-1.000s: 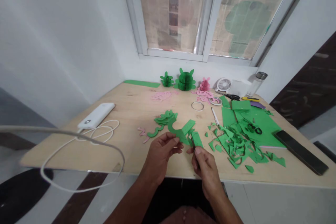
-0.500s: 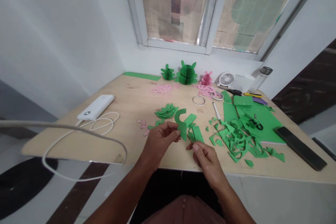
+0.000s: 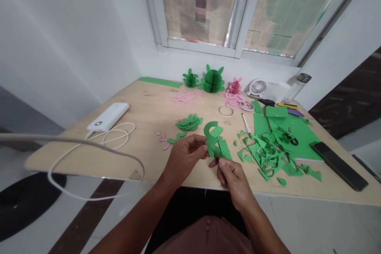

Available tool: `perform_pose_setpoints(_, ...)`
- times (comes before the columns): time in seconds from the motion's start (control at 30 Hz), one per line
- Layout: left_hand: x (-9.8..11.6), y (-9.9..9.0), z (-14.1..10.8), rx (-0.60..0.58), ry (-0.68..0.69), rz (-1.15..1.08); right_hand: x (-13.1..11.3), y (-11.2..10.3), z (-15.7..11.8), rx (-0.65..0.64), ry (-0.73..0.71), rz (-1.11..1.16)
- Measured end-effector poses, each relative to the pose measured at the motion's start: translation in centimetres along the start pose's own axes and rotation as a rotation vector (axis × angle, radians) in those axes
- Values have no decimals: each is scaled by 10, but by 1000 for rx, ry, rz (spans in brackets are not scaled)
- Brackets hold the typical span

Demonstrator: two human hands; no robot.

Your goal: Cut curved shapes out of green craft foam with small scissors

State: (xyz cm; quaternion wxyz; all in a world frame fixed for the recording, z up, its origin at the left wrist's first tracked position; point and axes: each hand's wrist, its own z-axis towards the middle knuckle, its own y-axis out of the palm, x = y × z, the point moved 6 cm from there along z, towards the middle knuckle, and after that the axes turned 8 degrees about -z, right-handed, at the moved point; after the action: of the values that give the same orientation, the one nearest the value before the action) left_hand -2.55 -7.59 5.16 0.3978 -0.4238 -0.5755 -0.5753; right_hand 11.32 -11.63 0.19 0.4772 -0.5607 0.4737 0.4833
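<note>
My left hand [image 3: 190, 149] pinches a green paper piece [image 3: 210, 129] with a hooked, curved upper end, held over the front of the table. Close by on the right, my right hand [image 3: 230, 172] is closed round scissors [image 3: 216, 158]; their dark tips meet the lower edge of that paper, and the fingers hide most of the handles. Green folded paper pieces [image 3: 225, 151] lie just behind the hands. Beyond my left hand is a pile of green paper cutouts [image 3: 190, 122], with pink curved strips [image 3: 162, 140] to its left.
Green scraps [image 3: 269, 158] and green sheets [image 3: 306, 143] cover the right side, beside a dark phone-like slab [image 3: 339, 165]. A white power bank [image 3: 109, 117] with a looped cable lies left. Paper figures [image 3: 212, 80], a fan [image 3: 257, 87] and a bottle [image 3: 297, 87] stand at the back.
The green paper piece has shifted right and turned, its hooked end now farther right. My left hand has moved slightly right with it, and the scissors now meet its lower edge.
</note>
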Motion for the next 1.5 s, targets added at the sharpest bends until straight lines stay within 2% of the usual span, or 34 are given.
perform_pose_setpoints(0.6, 3, 2, 2, -9, 39, 62, 3, 4, 0, 19, 64, 69)
perform_pose_setpoints(1.07, 3, 3, 3, -20, 17, 80, 2, 2, 1, 44, 43, 3)
perform_pose_setpoints(1.5, 4, 3, 2, -2, 70, 92, -1, 0, 2, 69, 7, -27)
